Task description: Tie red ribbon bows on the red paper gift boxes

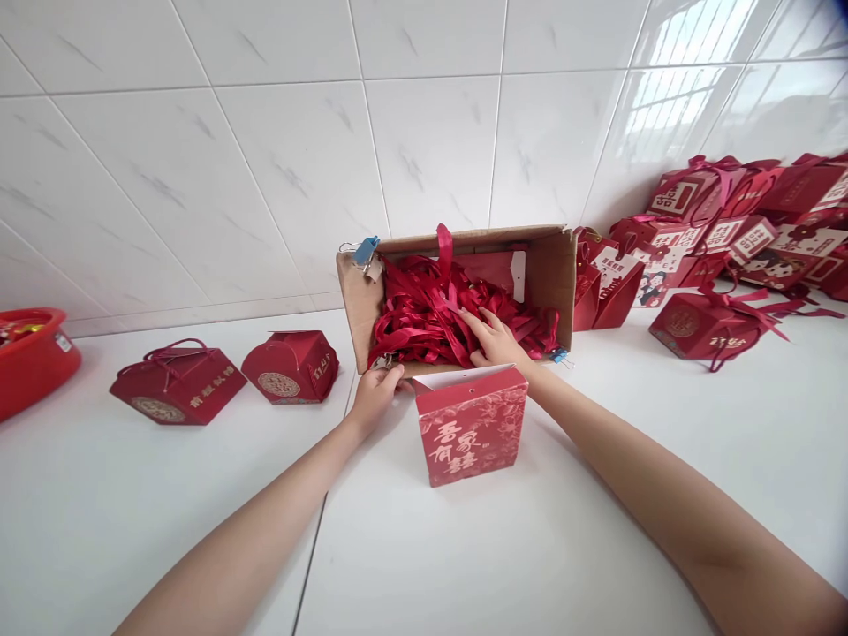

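"White marble-patterned tiles rise behind our white desk. What stands along it, from the left?"

"Red plastic basin first, cut off by the edge of our view. Next come two red gift boxes side by side, the outer one with a cord handle and gold lettering."

"And our hands?"

"Our left hand curls at the near left corner of the cardboard carton; we cannot tell whether it pinches the rim or only rests there. A blue binder clip sits on the far left corner."

"Where are the ribbons?"

"Heaped loosely inside the carton, one loop sticking up over its back edge. Just in front, we see a red printed box standing upright with its top open. Our right hand reaches past it into the carton, fingers spread on the ribbons."

"Farther right?"

"We have a flap-topped red box just beside the carton, then piled red gift boxes against the wall. One ribbon-tied box lies in front of that pile."
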{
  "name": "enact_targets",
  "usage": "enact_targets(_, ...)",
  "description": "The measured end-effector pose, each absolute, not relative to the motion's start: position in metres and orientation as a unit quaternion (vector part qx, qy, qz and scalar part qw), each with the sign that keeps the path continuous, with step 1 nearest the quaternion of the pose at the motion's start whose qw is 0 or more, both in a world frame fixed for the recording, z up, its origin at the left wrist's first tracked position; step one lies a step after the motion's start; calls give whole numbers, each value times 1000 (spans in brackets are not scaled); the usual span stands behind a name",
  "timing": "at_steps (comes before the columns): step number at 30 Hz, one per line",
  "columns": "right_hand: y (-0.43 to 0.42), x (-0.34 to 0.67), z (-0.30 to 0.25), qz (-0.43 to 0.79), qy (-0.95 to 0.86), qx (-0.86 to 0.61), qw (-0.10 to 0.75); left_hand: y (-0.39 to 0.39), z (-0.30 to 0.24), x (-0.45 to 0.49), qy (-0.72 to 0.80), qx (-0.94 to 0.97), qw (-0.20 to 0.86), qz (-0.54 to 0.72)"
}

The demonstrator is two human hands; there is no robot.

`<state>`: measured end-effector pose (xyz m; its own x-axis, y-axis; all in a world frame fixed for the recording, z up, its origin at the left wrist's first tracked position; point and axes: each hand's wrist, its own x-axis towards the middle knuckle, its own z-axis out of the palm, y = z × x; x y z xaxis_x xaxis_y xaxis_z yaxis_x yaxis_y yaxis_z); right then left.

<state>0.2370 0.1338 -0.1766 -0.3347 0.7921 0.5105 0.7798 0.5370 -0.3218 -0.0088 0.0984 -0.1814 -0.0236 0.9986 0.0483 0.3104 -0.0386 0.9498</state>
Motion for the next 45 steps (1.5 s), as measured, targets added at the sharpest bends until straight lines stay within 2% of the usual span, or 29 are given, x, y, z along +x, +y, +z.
enact_targets(11,130,234,-173,-61,-798,-497,335,98,-180,-8,569,573,399,435)
enact_targets(14,128,233,-171,-62,-780,-503,368,98,-181,-8,570,571,399,436)
enact_targets(18,125,232,-165,3,-740,-508,441,98,-181,-9,572,573,398,431)
enact_targets(22,126,232,-162,68,-706,-544,447,98,-180,-9,574,576,396,426)
enact_targets(29,128,230,-159,54,-681,-583,439,99,-181,-10,574,581,392,424)
enact_targets(36,132,243,-150,99,-575,-620,524,99,-182,-10,573,583,390,424)
enact_targets(41,141,253,-152,234,-513,-538,626,98,-181,-9,571,584,390,425)
enact_targets(45,139,256,-147,324,-524,-443,651,98,-181,-9,573,582,389,427)
